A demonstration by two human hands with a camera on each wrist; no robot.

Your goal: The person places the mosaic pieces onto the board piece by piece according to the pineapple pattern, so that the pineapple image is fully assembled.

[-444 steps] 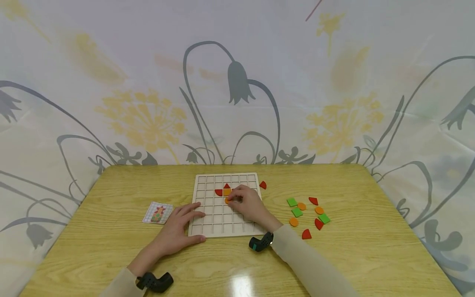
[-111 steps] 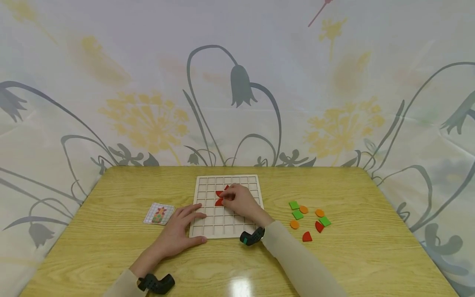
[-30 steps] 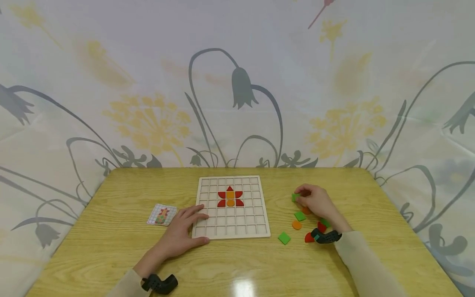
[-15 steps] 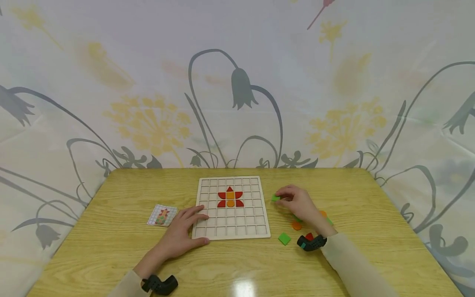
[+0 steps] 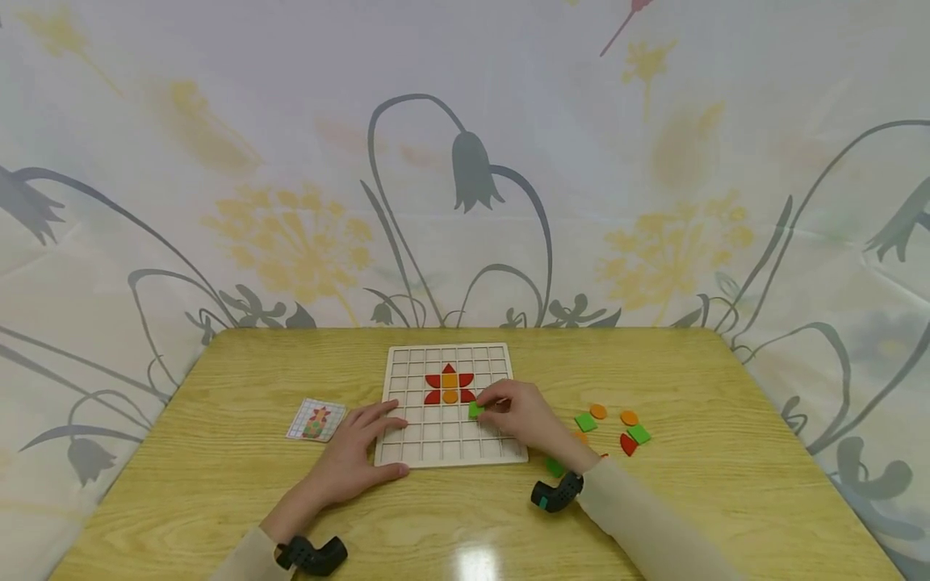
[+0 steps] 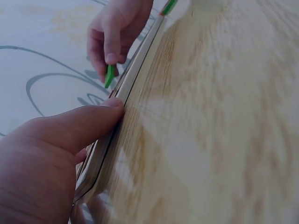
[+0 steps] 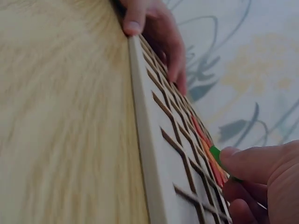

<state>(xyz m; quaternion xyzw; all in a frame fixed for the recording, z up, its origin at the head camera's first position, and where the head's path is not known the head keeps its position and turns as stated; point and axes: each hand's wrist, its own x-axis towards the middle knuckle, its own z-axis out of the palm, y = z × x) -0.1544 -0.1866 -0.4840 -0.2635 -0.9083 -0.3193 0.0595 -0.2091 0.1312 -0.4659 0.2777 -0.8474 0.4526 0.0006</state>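
A pale square grid board [image 5: 421,444] lies on the table. Red pieces [image 5: 433,381] and orange pieces [image 5: 450,382] sit in its cells in a flower-like shape. My right hand [image 5: 525,415] pinches a green square tile [image 5: 475,410] over the board, just below the lower right red piece; the wrist views also show this tile between thumb and fingers. Spread over the board's left side, my left hand [image 5: 349,452] rests with its fingertips on the grid and its thumb [image 6: 88,123] at the near edge. A picture card [image 5: 316,420] lies left of that hand.
Loose pieces lie right of the board: green squares [image 5: 585,422], orange discs [image 5: 629,417] and a red quarter-circle [image 5: 629,444]. My right forearm partly covers some of them. A flower-patterned cloth [image 5: 465,242] hangs behind the table.
Red and orange pieces have been added to the board since the oldest frame. Lately my right hand took a green tile from the right and carried it left over the board. The left hand stays put.
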